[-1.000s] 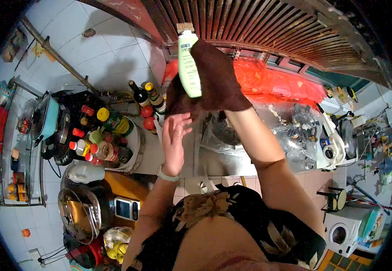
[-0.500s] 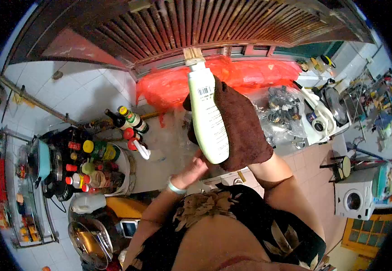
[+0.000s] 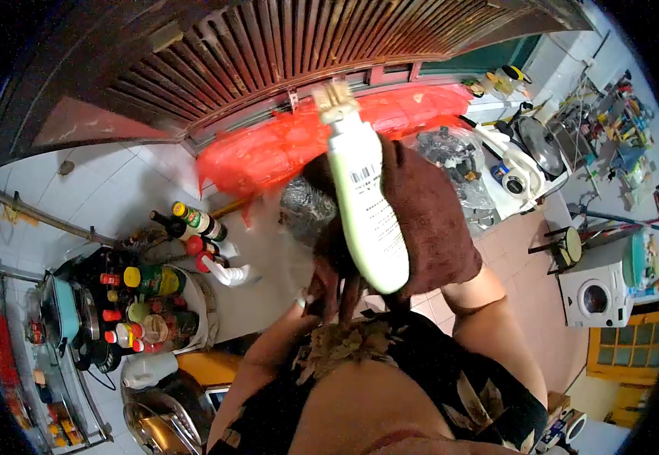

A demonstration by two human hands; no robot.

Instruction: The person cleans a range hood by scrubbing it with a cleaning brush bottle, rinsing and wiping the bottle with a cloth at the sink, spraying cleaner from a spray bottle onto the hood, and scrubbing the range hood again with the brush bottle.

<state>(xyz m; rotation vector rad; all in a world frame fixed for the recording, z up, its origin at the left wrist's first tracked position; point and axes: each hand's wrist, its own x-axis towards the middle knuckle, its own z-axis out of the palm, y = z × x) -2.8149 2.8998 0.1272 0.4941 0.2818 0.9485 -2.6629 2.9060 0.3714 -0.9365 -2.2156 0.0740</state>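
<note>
Several red-capped bottles [image 3: 166,330] crowd a white tub [image 3: 208,315] to the far left of me, probably so they stay together within easy reach. Just above them, two taller bottles [image 3: 189,220] lean near the wall, with a pair of red-lidded jars [image 3: 202,252] beside them; perhaps they simply didn't fit in the tub. The counter [image 3: 250,303] stretches from there toward my left hand [image 3: 320,293], which is low in dark folds below the raised bundle. Shadow and cloth swallow its fingers, so I cannot tell whether they're curled or spread.

At the centre is the pale green bottle [image 3: 371,220], held up off the counter, its wide end toward my chest and a blurred brush-like tip [image 3: 335,97] pointing away. A brown cloth [image 3: 439,220] is draped over my right hand and lies against the bottle's side, perhaps for a drier, firmer hold. Those fingers are hidden, but with the bottle up in the air against the cloth, I judge them closed around it.

Behind, red plastic [image 3: 268,152] covers the ledge, likely as a guard against splashes. Farther right sits a clear bag [image 3: 454,163], then a washing machine [image 3: 595,299].
</note>
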